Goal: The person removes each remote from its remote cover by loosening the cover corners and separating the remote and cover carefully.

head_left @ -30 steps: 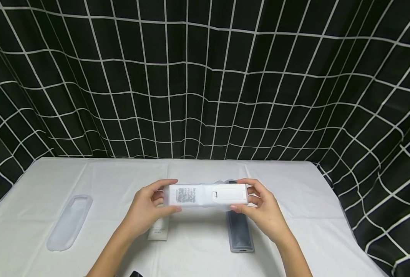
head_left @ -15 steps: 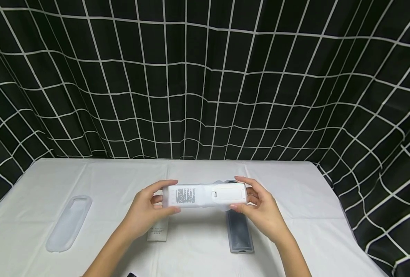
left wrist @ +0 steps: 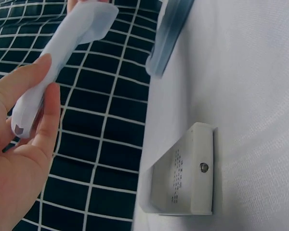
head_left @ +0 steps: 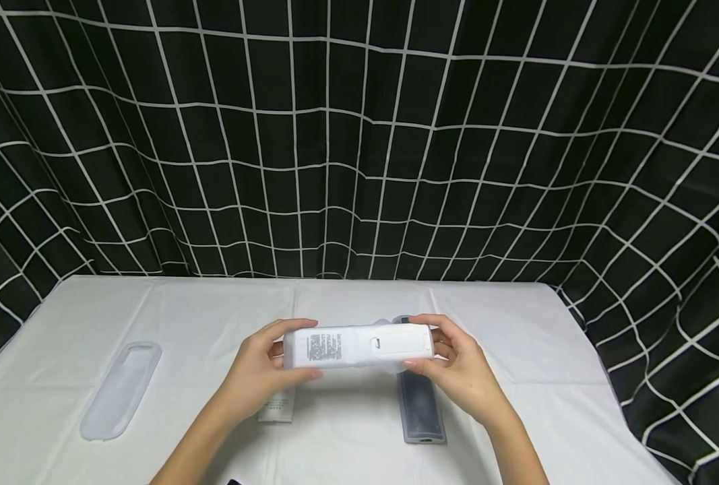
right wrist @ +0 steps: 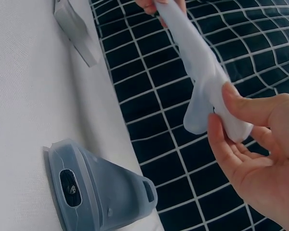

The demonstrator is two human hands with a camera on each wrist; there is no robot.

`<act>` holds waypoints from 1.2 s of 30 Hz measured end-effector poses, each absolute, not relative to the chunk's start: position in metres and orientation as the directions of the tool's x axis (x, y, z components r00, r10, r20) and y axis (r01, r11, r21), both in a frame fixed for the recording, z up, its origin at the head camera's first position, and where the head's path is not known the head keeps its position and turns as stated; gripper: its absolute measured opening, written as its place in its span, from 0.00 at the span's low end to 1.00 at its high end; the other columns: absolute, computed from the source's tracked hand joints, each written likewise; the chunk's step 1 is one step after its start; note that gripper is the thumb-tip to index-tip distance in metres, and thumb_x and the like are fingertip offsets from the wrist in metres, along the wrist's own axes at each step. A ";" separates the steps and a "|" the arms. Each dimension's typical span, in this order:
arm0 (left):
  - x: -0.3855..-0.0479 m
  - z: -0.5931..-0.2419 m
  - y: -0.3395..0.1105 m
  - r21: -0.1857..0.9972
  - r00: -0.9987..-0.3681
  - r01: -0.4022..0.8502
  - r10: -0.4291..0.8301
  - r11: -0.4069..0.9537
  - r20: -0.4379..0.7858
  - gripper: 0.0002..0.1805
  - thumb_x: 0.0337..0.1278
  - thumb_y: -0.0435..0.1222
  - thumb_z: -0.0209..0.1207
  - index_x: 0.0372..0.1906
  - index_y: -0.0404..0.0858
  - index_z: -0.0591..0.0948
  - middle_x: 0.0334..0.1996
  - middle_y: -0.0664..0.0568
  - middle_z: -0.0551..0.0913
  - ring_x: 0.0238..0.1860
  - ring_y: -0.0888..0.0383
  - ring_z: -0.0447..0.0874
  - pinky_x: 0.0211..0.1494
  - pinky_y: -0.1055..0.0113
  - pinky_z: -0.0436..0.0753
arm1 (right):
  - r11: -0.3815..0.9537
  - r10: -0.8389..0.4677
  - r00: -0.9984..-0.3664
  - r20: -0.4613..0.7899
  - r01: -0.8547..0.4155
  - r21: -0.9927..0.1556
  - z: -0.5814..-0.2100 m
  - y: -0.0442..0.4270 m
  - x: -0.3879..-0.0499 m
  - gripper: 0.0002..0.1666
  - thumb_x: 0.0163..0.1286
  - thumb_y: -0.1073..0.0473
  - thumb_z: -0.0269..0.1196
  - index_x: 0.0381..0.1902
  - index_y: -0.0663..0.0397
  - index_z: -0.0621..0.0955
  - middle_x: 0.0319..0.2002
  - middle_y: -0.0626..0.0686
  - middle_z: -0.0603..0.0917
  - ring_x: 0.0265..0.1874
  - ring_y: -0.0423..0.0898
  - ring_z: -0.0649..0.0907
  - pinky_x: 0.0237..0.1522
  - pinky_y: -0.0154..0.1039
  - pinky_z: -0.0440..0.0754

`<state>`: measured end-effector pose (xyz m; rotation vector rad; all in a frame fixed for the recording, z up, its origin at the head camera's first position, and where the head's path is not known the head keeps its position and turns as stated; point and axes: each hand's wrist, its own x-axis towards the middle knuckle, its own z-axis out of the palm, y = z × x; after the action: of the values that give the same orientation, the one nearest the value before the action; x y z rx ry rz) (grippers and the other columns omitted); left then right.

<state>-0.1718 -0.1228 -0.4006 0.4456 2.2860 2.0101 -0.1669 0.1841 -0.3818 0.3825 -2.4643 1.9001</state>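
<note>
A white remote [head_left: 359,345] with printed text and a battery cover is held level above the table, partly inside a translucent sleeve. My left hand [head_left: 262,374] grips its left end between thumb and fingers. At the other end, my right hand [head_left: 462,374] pinches the remote by its edges. In the right wrist view a loose flap of the sleeve [right wrist: 197,110] hangs beside the remote [right wrist: 200,57]. The left wrist view shows the left hand [left wrist: 24,125] curled round the sleeved end [left wrist: 26,108].
Below the right hand lies a dark remote in a translucent case [head_left: 421,407]. A whitish remote [head_left: 277,406] lies under the left hand, partly hidden. An empty translucent sleeve [head_left: 121,391] is on the left of the white table [head_left: 207,303]. A dark object [head_left: 234,481] shows at the bottom edge.
The left hand and the left end of the held remote have dipped slightly, so the remote tilts a little. Both hands keep their grip.
</note>
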 end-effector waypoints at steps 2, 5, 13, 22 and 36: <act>-0.171 -0.399 -0.123 0.980 -0.958 0.164 0.254 0.111 0.132 0.36 0.46 0.24 0.79 0.65 0.35 0.82 0.62 0.38 0.79 0.45 0.53 0.90 0.44 0.67 0.90 | 0.234 -0.185 -0.972 0.147 -0.189 -0.954 -0.382 0.185 -0.167 0.35 0.59 0.78 0.72 0.65 0.68 0.76 0.46 0.63 0.81 0.42 0.41 0.86 0.45 0.35 0.90; -0.171 -0.396 -0.123 0.984 -0.962 0.141 0.250 0.109 0.110 0.36 0.45 0.23 0.79 0.64 0.34 0.82 0.62 0.38 0.80 0.45 0.53 0.91 0.44 0.66 0.90 | 0.225 -0.191 -0.971 0.144 -0.186 -0.957 -0.382 0.187 -0.166 0.36 0.58 0.79 0.73 0.65 0.69 0.75 0.45 0.62 0.81 0.42 0.41 0.87 0.44 0.36 0.90; -0.173 -0.390 -0.127 0.983 -0.959 0.143 0.260 0.113 0.110 0.34 0.42 0.23 0.80 0.61 0.33 0.84 0.59 0.36 0.82 0.44 0.51 0.91 0.43 0.65 0.90 | 0.200 -0.210 -0.965 0.159 -0.202 -0.959 -0.381 0.190 -0.167 0.37 0.56 0.79 0.74 0.64 0.71 0.76 0.43 0.60 0.81 0.41 0.40 0.87 0.43 0.37 0.91; -0.175 -0.391 -0.130 0.978 -0.958 0.158 0.259 0.135 0.119 0.34 0.39 0.23 0.80 0.59 0.32 0.85 0.56 0.37 0.84 0.41 0.51 0.92 0.42 0.66 0.90 | 0.203 -0.203 -0.967 0.151 -0.193 -0.960 -0.380 0.191 -0.168 0.37 0.55 0.79 0.74 0.63 0.73 0.76 0.42 0.59 0.82 0.39 0.40 0.88 0.42 0.36 0.91; -0.176 -0.390 -0.135 0.988 -0.958 0.120 0.273 0.094 0.090 0.34 0.39 0.21 0.79 0.60 0.29 0.84 0.54 0.37 0.85 0.39 0.55 0.92 0.41 0.68 0.89 | 0.211 -0.183 -0.973 0.142 -0.180 -0.961 -0.379 0.193 -0.168 0.38 0.54 0.78 0.76 0.63 0.71 0.77 0.42 0.60 0.82 0.39 0.40 0.88 0.41 0.36 0.91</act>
<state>-0.1764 -0.1351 -0.3902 0.4040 2.2340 2.0000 -0.1676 0.1931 -0.3795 0.3661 -2.4465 1.9409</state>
